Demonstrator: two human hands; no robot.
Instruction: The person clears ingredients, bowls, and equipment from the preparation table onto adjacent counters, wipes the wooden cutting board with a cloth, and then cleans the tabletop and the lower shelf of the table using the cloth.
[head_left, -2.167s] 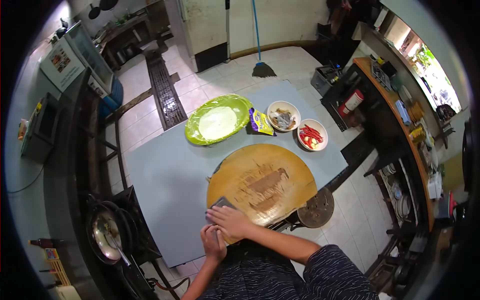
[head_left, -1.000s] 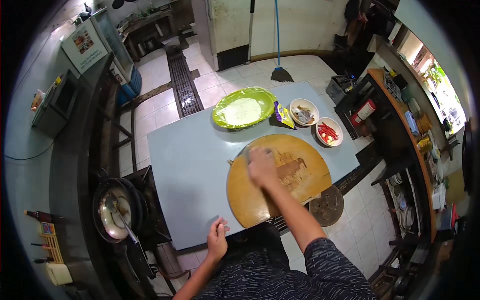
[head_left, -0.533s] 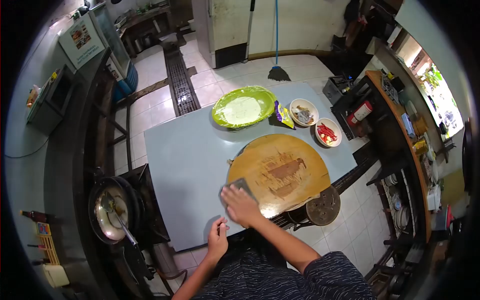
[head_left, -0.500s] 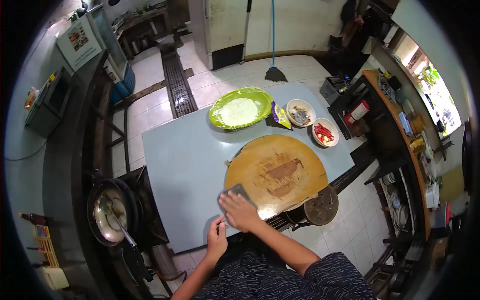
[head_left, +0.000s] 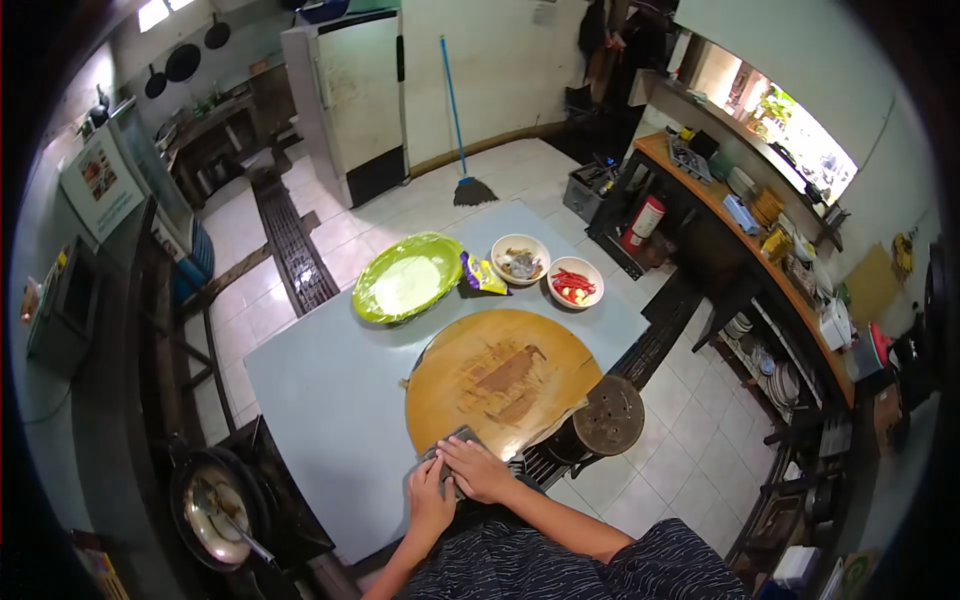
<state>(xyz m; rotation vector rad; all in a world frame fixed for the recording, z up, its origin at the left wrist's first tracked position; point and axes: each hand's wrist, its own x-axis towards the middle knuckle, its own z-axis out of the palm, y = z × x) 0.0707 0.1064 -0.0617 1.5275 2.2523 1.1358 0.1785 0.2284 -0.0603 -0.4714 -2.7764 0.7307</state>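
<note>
My right hand lies over a dark grey, flat rectangular piece at the near left edge of a round wooden chopping board. Whether this piece is metal, stone or cloth, I cannot tell. My left hand is right beside the other one, its fingers pointing forward onto the same piece. Both hands cover much of it. The board is worn and scratched brown in its middle and rests on a grey-blue table.
Behind the board stand a green plastic-wrapped dish, a purple-yellow packet, a bowl with shrimp-like food and a bowl of red chillies. A wok is on the left, a round stool on the right.
The view has tilted upward. My left hand has moved up to the grey piece beside my right hand. The piece has shifted rightward along the board's near edge.
</note>
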